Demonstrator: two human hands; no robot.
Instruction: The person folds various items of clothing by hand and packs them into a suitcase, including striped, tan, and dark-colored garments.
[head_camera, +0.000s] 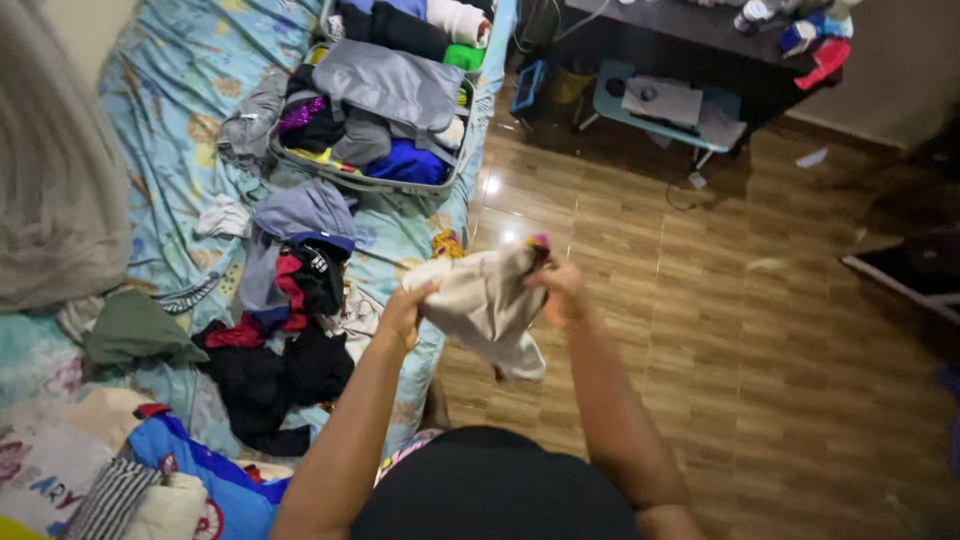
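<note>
A beige cloth garment (487, 300) hangs in the air between both my hands, beside the edge of the bed. My left hand (403, 310) grips its left end and my right hand (562, 290) grips its right end, where a bit of pink and dark fabric shows. An open suitcase (300, 160) packed with folded clothes lies on the bed further up. A loose pile of dark, red and blue clothes (290, 310) lies on the bed sheet just left of my left hand.
The bed (180, 90) has a light blue patterned sheet, with a grey blanket (50, 170) at the far left. Wooden-look floor (760, 330) spreads to the right. A dark desk (690, 30) and a small blue table (610, 100) stand at the top.
</note>
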